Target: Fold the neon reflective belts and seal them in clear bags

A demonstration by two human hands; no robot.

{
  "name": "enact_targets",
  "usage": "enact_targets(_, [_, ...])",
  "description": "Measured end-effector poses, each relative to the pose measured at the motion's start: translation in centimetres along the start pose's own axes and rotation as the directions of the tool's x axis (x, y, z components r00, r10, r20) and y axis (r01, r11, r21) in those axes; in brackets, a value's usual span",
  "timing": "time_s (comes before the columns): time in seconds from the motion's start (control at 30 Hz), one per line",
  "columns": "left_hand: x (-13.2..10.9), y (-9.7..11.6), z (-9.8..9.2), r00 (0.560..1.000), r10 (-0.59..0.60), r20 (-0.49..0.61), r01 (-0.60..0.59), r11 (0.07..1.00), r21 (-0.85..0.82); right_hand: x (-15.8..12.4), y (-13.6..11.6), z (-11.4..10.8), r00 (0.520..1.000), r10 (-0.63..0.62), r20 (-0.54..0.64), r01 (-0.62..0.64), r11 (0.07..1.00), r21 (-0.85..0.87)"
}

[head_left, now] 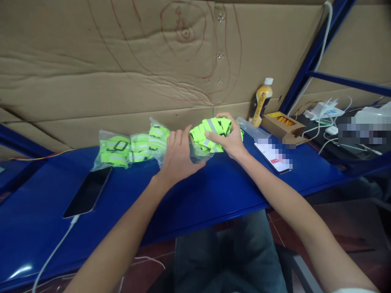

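Observation:
My right hand [233, 140] is closed around a folded neon yellow-green reflective vest [210, 132] with grey stripes, its thumb lying across the top. Beneath the vest's left end a clear plastic bag [198, 154] shows, and my left hand [179, 158] grips the bag's side between fingers and thumb. The vest's lower left end meets the bag's mouth; how far inside it reaches I cannot tell. Left of my left hand, several bagged vests of the same colour [114, 150] lie in a row against the cardboard wall.
A dark phone [88, 193] with a white cable lies at the left of the blue table [195, 207]. To the right are a lit phone [271, 156], a yellow drink bottle [262, 103], an open cardboard box [282, 123] and tangled white cables. Cardboard [137, 53] walls the back.

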State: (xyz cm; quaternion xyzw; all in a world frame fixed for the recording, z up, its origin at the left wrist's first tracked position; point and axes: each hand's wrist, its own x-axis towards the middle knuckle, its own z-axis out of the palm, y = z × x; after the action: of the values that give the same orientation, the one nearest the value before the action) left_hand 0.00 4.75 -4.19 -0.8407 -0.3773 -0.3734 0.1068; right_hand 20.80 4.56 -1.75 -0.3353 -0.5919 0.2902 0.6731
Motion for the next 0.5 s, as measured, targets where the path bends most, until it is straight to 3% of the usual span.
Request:
enact_targets(0.3, [-0.14,-0.16,-0.43,0.999,0.043,0.002,-0.043,0.998,0.048,-0.45,-1.00,0.24,0.980,-0.159,0.118,0.180,0.964,-0.198])
enact_targets(0.5, [-0.24,0.43,-0.53,0.998,0.067,0.011,-0.068,0.994,0.083,-0.24,-0.58,0.27,0.988,-0.102,0.116,0.131,0.953,-0.274])
